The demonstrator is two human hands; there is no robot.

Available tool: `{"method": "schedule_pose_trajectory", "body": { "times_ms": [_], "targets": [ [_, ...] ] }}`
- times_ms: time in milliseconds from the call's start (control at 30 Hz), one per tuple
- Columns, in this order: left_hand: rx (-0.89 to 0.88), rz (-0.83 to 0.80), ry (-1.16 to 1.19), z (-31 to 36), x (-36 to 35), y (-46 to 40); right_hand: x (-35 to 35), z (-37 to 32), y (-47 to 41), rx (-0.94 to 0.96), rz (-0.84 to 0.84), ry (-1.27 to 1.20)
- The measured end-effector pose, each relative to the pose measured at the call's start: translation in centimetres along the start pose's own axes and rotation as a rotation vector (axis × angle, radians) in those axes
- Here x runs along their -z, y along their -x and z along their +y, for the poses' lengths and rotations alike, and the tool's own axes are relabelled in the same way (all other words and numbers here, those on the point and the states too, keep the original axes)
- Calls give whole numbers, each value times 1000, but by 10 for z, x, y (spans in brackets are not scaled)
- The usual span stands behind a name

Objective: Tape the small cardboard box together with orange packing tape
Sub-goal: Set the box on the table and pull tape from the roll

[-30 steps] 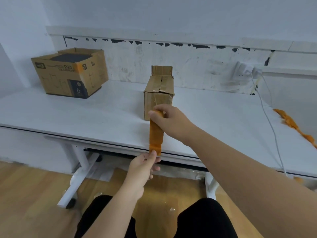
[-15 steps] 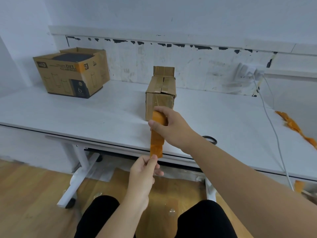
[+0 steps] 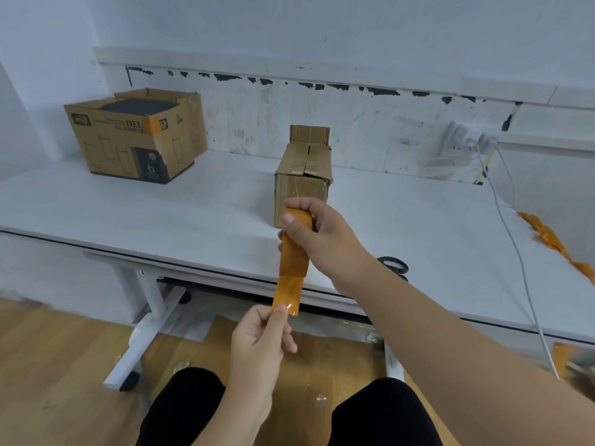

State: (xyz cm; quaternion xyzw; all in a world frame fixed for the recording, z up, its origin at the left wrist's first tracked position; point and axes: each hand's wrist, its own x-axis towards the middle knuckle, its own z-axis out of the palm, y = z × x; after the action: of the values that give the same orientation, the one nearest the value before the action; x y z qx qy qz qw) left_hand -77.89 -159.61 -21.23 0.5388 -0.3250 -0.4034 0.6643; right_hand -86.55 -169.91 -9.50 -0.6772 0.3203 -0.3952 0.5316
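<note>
The small cardboard box [image 3: 304, 175] stands on the white table [image 3: 161, 214], its top flaps closed with a seam down the middle and one flap upright at the back. In front of it my right hand [image 3: 322, 233] grips the orange tape roll [image 3: 301, 217], mostly hidden in my fingers. A strip of orange tape [image 3: 291, 272] runs down from the roll. My left hand [image 3: 260, 339] pinches the strip's free lower end, below the table edge.
A larger open glassware carton [image 3: 138, 136] sits at the table's back left. Black scissors [image 3: 394, 267] lie on the table behind my right forearm. A white cable [image 3: 515, 252] runs across the right side, beside crumpled orange tape scraps [image 3: 553, 243].
The strip between my hands has grown longer: my left hand has drawn its end downward and toward me, while my right hand keeps the roll near the box front.
</note>
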Motion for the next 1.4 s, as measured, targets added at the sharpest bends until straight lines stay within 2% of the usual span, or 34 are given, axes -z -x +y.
{"method": "schedule_pose_trajectory", "body": {
  "times_ms": [333, 500, 767, 1000, 1200, 1400],
  "targets": [
    [1, -20, 83, -5, 7, 7, -10, 20, -7, 96, -11, 31],
    [-51, -29, 0, -6, 9, 0, -8, 28, -14, 134, 4, 28],
    [18, -33, -78, -23, 13, -15, -7, 36, -18, 189, -14, 40],
    [-23, -59, 8, -23, 11, -11, -12, 38, -16, 236, -14, 68],
    [-24, -64, -6, -40, 16, -8, -5, 41, -15, 241, -7, 90],
    [122, -41, -68, -53, 7, -27, -1, 41, -15, 228, -17, 188]
  ]
}}
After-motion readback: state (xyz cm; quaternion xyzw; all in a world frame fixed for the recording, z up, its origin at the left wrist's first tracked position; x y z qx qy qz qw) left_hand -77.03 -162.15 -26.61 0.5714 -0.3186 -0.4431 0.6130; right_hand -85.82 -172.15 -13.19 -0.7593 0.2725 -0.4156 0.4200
